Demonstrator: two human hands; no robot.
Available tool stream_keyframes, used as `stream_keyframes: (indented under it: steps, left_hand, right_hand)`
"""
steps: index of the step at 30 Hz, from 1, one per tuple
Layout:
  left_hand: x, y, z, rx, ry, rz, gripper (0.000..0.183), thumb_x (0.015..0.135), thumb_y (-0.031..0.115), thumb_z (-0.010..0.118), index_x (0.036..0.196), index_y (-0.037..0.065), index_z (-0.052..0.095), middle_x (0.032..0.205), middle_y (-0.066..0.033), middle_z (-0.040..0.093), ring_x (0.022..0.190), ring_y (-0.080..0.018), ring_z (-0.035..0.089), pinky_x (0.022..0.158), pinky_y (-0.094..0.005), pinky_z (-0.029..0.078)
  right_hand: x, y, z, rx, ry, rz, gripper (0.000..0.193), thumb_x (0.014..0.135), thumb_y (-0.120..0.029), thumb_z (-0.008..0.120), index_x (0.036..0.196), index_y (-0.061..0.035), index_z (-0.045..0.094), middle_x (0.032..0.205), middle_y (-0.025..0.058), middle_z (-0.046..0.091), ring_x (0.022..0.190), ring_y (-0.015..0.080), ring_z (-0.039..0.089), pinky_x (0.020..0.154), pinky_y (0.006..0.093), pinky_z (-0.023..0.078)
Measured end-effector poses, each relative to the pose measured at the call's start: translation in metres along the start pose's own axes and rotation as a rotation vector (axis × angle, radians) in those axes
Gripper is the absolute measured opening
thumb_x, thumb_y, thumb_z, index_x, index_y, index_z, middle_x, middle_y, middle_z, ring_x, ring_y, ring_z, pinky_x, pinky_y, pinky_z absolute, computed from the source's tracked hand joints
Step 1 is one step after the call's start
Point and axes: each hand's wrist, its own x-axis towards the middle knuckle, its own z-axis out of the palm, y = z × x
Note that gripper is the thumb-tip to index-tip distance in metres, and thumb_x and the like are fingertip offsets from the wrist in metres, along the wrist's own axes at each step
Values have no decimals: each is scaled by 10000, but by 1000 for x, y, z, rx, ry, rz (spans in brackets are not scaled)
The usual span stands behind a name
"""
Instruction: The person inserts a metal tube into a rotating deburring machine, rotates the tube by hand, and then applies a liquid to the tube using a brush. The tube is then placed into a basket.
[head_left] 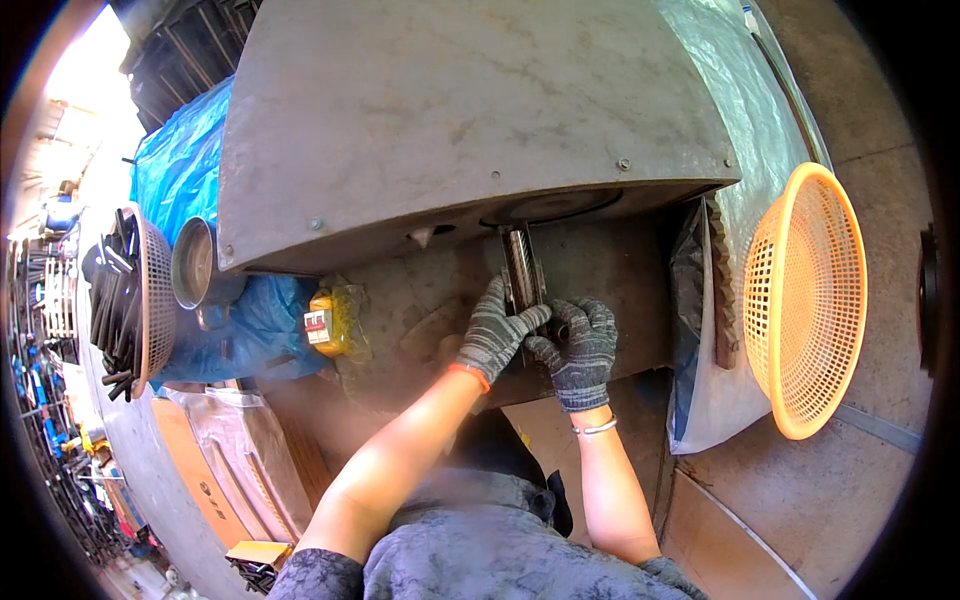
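Both my hands wear grey striped knit gloves and work below the front edge of a large grey metal housing [480,100]. A shiny, narrow metal bar [519,262] sticks out toward me from under that edge, beside a dark round part [560,207]. My left hand [500,325] is closed at the bar's near end, its thumb pointing right across it. Close by on the right, my right hand [580,352] has its fingers curled in a pinch. Something small and dark shows between them, too hidden to name.
An orange plastic basket [757,300] stands at the right, near clear plastic sheeting [715,60]. On the left are a basket of dark rods [158,300], a metal pot [212,285], a yellow switch box [322,325] and blue sheeting [180,140]. A wavy-edged strip [722,290] hangs right of the housing.
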Motion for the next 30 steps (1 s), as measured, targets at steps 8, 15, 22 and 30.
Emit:
stream_keyframes:
  steps: [8,15,22,30]
  left_hand:
    - [2,4,-5,44,18,16,320,817,117,709,1105,25,607,991,-66,670,891,-142,597,812,-298,491]
    - [2,8,-6,51,0,-5,309,822,89,694,1113,30,609,995,-62,670,891,-125,590,816,-289,489]
    - [2,9,-3,-52,-1,11,324,825,70,690,1135,37,601,1021,-48,666,908,-118,586,829,-285,485]
    - [1,11,-4,-1,-16,12,366,809,49,699,1158,37,591,1025,-46,663,906,-123,591,822,-278,488]
  right_hand:
    - [4,9,-3,124,-185,-52,380,615,-220,808,924,-53,662,968,151,612,924,345,570,817,448,456]
    - [10,4,2,185,-203,-20,288,656,-214,778,853,-39,663,862,155,619,833,349,580,758,442,468]
    - [14,6,1,185,-331,33,203,716,-193,734,838,-43,671,862,152,614,851,340,579,751,421,471]
    - [14,11,8,70,-395,46,228,720,-250,738,792,-44,672,818,158,611,803,355,573,720,437,458]
